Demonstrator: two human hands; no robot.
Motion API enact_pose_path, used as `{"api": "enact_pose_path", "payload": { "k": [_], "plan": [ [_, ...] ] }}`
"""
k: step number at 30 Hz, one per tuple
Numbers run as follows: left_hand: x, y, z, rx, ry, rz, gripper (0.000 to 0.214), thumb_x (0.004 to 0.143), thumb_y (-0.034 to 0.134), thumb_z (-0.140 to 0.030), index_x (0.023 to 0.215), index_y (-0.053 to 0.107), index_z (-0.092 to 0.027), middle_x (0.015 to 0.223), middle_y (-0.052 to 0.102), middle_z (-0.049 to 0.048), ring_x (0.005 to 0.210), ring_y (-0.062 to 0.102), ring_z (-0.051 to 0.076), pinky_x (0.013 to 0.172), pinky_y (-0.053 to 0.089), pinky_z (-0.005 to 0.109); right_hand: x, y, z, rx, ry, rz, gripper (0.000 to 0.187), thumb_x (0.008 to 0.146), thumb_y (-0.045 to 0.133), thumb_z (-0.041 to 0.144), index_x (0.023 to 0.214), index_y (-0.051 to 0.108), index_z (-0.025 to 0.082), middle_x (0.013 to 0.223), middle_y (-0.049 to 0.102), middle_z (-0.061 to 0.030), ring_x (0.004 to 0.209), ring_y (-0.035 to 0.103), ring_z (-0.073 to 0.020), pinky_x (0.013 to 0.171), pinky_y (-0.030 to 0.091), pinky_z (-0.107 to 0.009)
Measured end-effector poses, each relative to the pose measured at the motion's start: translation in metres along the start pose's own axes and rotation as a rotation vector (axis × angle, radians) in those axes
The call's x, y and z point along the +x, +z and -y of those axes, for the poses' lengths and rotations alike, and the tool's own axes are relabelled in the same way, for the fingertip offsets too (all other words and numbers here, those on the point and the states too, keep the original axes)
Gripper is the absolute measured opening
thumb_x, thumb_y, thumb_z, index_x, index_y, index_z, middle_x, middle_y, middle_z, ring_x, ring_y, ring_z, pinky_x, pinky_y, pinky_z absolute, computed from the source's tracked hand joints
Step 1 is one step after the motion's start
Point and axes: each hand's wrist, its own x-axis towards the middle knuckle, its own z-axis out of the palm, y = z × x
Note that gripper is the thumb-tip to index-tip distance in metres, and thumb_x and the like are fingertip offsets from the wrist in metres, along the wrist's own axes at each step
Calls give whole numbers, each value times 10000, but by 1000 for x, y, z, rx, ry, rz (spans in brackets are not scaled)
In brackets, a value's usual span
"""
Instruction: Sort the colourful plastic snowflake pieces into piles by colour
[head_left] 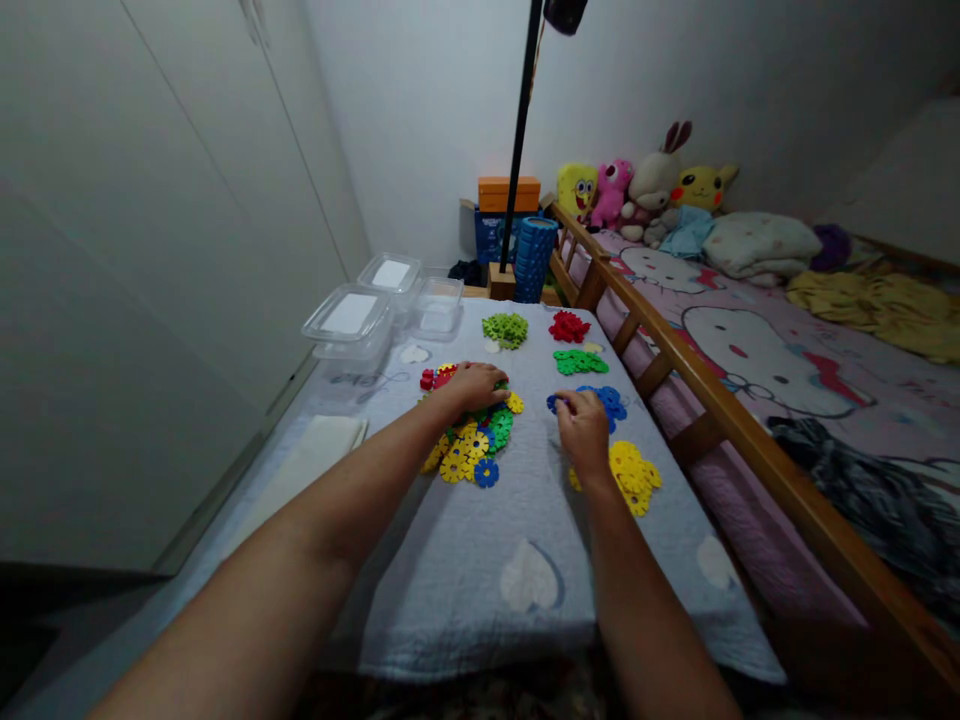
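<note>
My left hand [478,386] rests on a mixed pile of toothed plastic discs, its fingers stretched across the top. Yellow discs [463,452], a blue disc [487,472], green discs [501,428] and red pieces [427,380] show around it; the hand covers part of the pile. Between the fingertips of my right hand [585,428] is a blue snowflake disc [553,403]. That hand is beside a heap of blue discs [611,402], partly behind it. Closer to me, a heap of yellow discs [634,476] lies by my right wrist.
Farther back lie light green pieces [505,330], red pieces [569,326] and green pieces [580,362]. Clear plastic containers [351,318] stand at the back left, and a folded cloth [322,450] lies nearer. A wooden bed rail [675,375] runs along the table's right side.
</note>
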Motion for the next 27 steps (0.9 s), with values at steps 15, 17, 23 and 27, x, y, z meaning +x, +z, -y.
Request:
{"api": "enact_pose_path", "payload": {
  "k": [15,17,23,27],
  "plan": [
    [-66,-5,5,-64,-68,-236,417,895,609,-472,1230,698,-240,1353,642,114,1296,557,315,1126,408,471,57,-34,-98,-199,336,17,176,755,590,184,868,723,162,819,728,-74,752,634,-201,719,449,-295],
    [-85,-1,11,-114,-130,-285,436,901,593,-486,1248,687,-239,1362,632,115,1296,554,317,1121,419,480,56,-33,-101,-253,328,22,179,763,582,172,865,729,166,830,733,-84,763,629,-204,741,451,-302],
    [-139,23,16,-152,-321,-324,591,839,643,-575,1356,615,-290,1488,516,114,1422,436,339,1173,378,529,53,-32,-82,-370,203,-18,214,799,564,171,907,749,152,954,736,-143,904,628,-244,886,459,-362],
    [-161,39,4,-145,-455,-295,780,745,725,-635,1427,557,-298,1597,386,146,1495,325,401,1194,326,587,36,-8,-32,-233,31,130,236,855,548,205,979,746,173,999,738,-104,955,633,-235,929,460,-361]
  ]
}}
